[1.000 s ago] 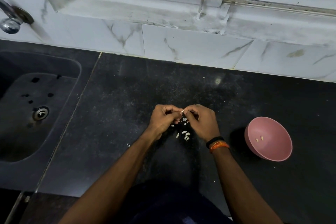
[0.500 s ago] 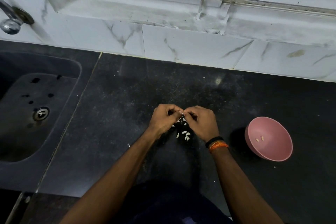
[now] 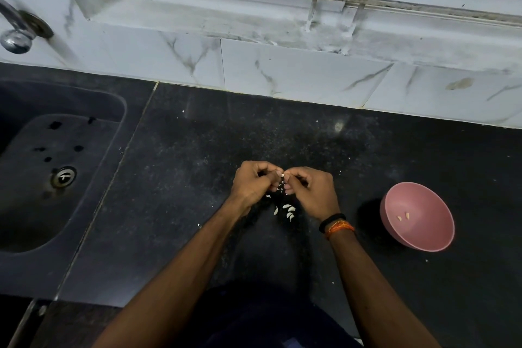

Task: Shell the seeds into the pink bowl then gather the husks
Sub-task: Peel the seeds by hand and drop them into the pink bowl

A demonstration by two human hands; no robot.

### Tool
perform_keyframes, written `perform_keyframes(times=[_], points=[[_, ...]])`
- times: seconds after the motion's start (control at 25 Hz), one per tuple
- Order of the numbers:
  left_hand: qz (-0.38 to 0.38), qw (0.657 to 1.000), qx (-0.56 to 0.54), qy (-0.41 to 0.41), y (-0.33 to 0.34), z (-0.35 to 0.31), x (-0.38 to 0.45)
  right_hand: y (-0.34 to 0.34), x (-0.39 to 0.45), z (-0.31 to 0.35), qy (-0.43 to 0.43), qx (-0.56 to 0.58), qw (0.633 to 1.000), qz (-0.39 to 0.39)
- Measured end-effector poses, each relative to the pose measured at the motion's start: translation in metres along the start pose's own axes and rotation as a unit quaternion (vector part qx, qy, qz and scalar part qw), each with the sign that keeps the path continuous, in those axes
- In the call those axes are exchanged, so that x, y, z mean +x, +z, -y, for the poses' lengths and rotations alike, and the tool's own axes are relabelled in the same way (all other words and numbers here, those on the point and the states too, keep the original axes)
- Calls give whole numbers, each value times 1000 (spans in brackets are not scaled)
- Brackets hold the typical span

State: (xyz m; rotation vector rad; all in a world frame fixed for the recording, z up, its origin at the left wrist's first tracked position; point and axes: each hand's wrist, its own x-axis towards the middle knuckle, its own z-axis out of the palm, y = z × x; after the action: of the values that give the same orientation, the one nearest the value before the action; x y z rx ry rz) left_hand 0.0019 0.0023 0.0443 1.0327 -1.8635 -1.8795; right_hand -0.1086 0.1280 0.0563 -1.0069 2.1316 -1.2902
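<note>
Two hands meet over the black speckled stone counter (image 3: 197, 178), the left hand (image 3: 251, 182) and right hand (image 3: 310, 193) both curled, pinching one small white seed (image 3: 282, 175) between their fingertips. Just beneath them lies a little scatter of pale curved husks (image 3: 288, 209) on the counter. The round pink plastic bowl (image 3: 417, 216) sits well apart to the right, with two shelled kernels (image 3: 403, 216) inside. A dark sink (image 3: 50, 167) lies at the left.
</note>
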Motion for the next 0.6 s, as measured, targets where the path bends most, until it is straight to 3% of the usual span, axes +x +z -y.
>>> perform_keyframes(times=[0.4,0.6], points=[[0,999,48,6,2,0,-1,-1,0,-2,-17,-36,999,1],[-19,1000,22,9,1,-2,0,3,-3,3,33,48,998,-15]])
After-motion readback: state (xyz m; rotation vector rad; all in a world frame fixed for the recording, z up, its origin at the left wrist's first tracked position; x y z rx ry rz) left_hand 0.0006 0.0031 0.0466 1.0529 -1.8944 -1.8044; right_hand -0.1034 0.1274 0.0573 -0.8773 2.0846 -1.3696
